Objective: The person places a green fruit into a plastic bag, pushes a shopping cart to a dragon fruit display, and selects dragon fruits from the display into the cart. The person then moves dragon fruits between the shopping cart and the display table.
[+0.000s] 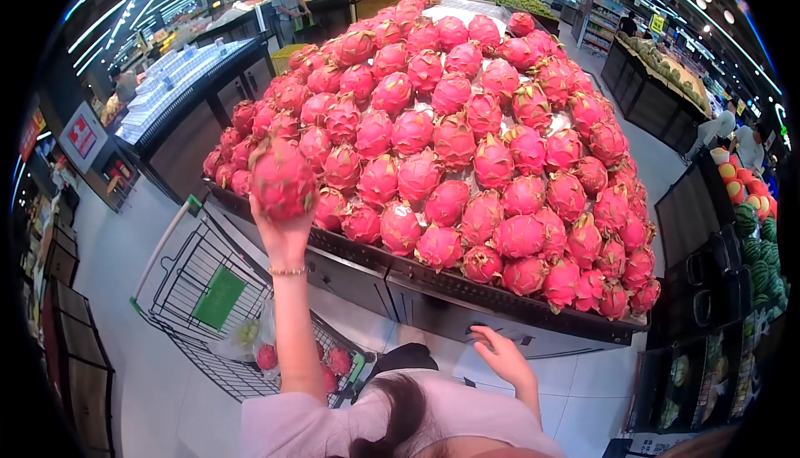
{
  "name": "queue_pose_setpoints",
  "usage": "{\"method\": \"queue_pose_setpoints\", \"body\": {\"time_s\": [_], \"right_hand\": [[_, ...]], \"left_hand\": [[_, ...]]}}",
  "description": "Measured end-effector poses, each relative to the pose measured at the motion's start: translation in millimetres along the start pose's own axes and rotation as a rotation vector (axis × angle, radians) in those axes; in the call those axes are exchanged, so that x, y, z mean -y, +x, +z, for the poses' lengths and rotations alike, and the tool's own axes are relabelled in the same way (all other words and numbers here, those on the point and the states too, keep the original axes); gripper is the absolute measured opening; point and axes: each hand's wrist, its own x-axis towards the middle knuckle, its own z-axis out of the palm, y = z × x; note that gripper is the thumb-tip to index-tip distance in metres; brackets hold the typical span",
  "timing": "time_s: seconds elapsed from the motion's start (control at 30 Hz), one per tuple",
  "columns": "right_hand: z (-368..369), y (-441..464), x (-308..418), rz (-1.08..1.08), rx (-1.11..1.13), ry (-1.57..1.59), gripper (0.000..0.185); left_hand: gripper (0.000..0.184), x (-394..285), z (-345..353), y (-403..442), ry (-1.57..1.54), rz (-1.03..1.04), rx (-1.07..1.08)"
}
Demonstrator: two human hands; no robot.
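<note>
My left hand (283, 237) holds up a pink dragon fruit (283, 179) at the left front corner of a large heaped display. The fruit rests on the palm, and the fingers behind it are mostly hidden. Many more dragon fruits (454, 141) are piled on the sloping display, with green-tipped scales. Low in front of the stand's dark front edge, my right hand (504, 358) holds nothing, its fingers apart. Under my left arm is a wire shopping cart (183, 266) with a green panel. Inside it lie several dragon fruits (339, 360) and a clear bag (242, 337) with something green.
A dark-sided counter (187, 116) with white trays stands to the left. Watermelons (762, 262) and other fruit fill a stand at the right. Another produce bin (658, 75) is at the back right. A person (289, 0) stands beyond the display at the back left.
</note>
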Motion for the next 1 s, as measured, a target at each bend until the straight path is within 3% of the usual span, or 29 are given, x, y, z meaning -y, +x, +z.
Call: {"method": "queue_pose_setpoints", "body": {"time_s": [0.13,0.27,0.4,0.53,0.73,0.87,0.93,1.0], "right_hand": [[16,-45,-39,0.022,0.117,0.014,0.038],[28,-77,-45,0.121,0.207,-0.062,0.038],[50,-84,-41,0.078,0.276,-0.021,0.038],[90,-84,-29,0.023,0.345,-0.004,0.037],[153,-96,-21,0.026,0.489,-0.078,0.036],[188,-105,-8,0.134,0.454,-0.071,0.036],[206,-107,8,0.180,0.417,-0.119,0.036],[228,-116,10,0.178,0.391,-0.062,0.036]], "left_hand": [[0.076,-12,-56,-131,0.063,-0.050,-0.182],[0.071,-27,-95,-240,0.099,-0.067,-0.506],[0.068,-46,-112,-314,0.208,-0.086,-0.624],[0.067,-63,-142,-350,0.218,-0.153,-0.642],[0.064,-82,-250,-383,0.198,-0.285,-0.682],[0.076,-107,-301,-396,0.754,-0.305,-0.890],[0.079,-119,-350,-407,0.719,-0.250,-0.893],[0.085,-133,-357,-410,0.733,-0.352,-0.971]]}}
